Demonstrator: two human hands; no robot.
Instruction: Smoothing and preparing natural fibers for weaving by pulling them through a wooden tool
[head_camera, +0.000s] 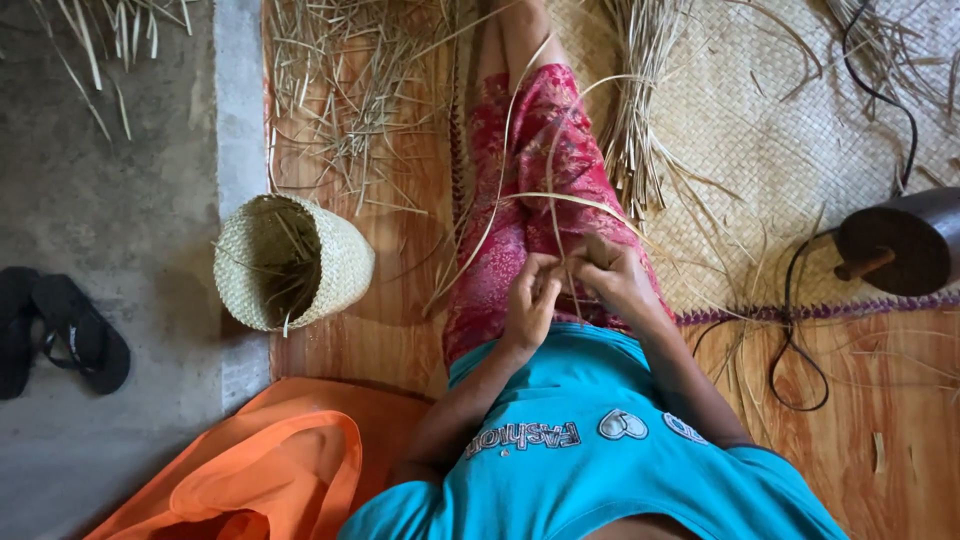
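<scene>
Both hands meet over the lap: left hand (530, 300) and right hand (612, 278) are close together, fingers pinched on thin straw strips (520, 200) that arc up toward twelve o'clock across the red skirt (540, 150). At nine o'clock of the hands a woven basket (290, 262) lies on its side. A straw bundle (640, 110) rests at one o'clock on the mat (780, 130). Black sandals (60, 330) sit far out at nine, orange cloth (270, 470) at seven.
</scene>
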